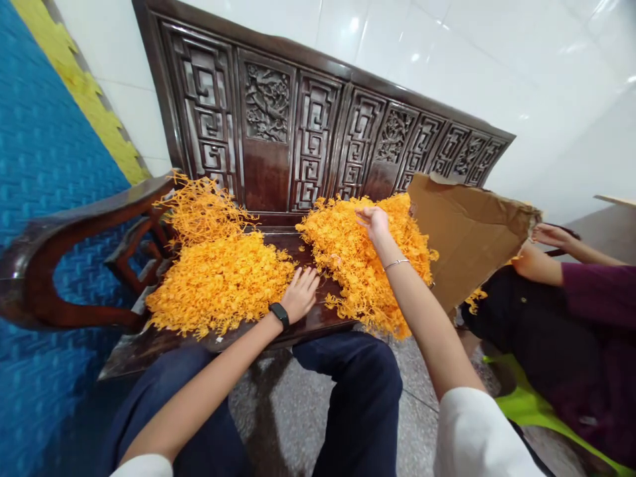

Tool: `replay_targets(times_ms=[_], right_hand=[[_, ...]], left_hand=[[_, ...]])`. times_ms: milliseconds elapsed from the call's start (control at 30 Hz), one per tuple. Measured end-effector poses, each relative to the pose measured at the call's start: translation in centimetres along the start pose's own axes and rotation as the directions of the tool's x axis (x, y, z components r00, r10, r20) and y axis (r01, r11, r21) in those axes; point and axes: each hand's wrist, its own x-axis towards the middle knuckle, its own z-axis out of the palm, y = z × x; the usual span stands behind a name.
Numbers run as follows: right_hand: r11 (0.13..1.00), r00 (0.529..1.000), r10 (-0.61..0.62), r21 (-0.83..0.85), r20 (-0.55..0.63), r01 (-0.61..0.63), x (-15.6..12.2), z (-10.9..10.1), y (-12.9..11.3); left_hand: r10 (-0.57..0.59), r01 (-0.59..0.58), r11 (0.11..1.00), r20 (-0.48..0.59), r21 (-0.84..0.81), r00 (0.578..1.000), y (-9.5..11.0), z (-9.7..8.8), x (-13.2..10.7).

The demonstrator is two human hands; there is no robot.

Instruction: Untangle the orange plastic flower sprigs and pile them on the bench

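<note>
My left hand [301, 291], with a black band on the wrist, lies with fingers stretched out on the dark wooden bench seat [322, 306]. Its fingertips rest between two heaps, beside the left heap of small orange curly pieces [223, 285]. Over the right heap of similar orange pieces [342, 248] is my right hand [373, 222], a thin bracelet on its wrist. Its fingers point left and look slightly bent and apart; I see nothing held in them. Behind the left heap lies a looser tangle of orange strands [203, 215].
A cardboard sheet [457, 232] stands right of the heaps. Beyond it, another person's hand [551, 235] and purple sleeve [596, 291] show. The bench has a carved back [268, 172] and a curved armrest [30, 265]. Blue matting [44, 132] covers the left side.
</note>
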Motion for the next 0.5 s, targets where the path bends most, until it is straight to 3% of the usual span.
replay_targets(times_ms=[100, 200, 267, 367, 500], right_hand=[[0.983, 0.995, 0.101, 0.159, -0.027, -0.096, -1.2, -0.2, 0.0], [0.958, 0.983, 0.18, 0.231, -0.016, -0.172, -1.8, 0.2, -0.2], [0.95, 0.973, 0.228, 0.215, 0.024, -0.228, -1.7, 0.6, -0.7], [0.945, 0.948, 0.308, 0.091, 0.084, -0.315, -1.0, 0.9, -1.2], [0.936, 0.938, 0.333, -0.151, 0.1, -0.316, -0.5, 0.5, -0.2]], left_hand=[[-0.206, 0.194, 0.975, -0.114, -0.112, 0.972, 0.3, -0.8, 2.3], [-0.258, 0.235, 0.959, -0.143, -0.161, 0.955, 0.7, -1.6, 6.5], [-0.297, 0.272, 0.919, -0.048, -0.284, 0.954, 0.9, -2.0, 9.7], [-0.304, 0.302, 0.901, 0.044, -0.312, 0.952, 1.0, -1.5, 13.4], [-0.382, 0.417, 0.838, 0.167, -0.352, 0.909, 1.1, 1.1, 14.3]])
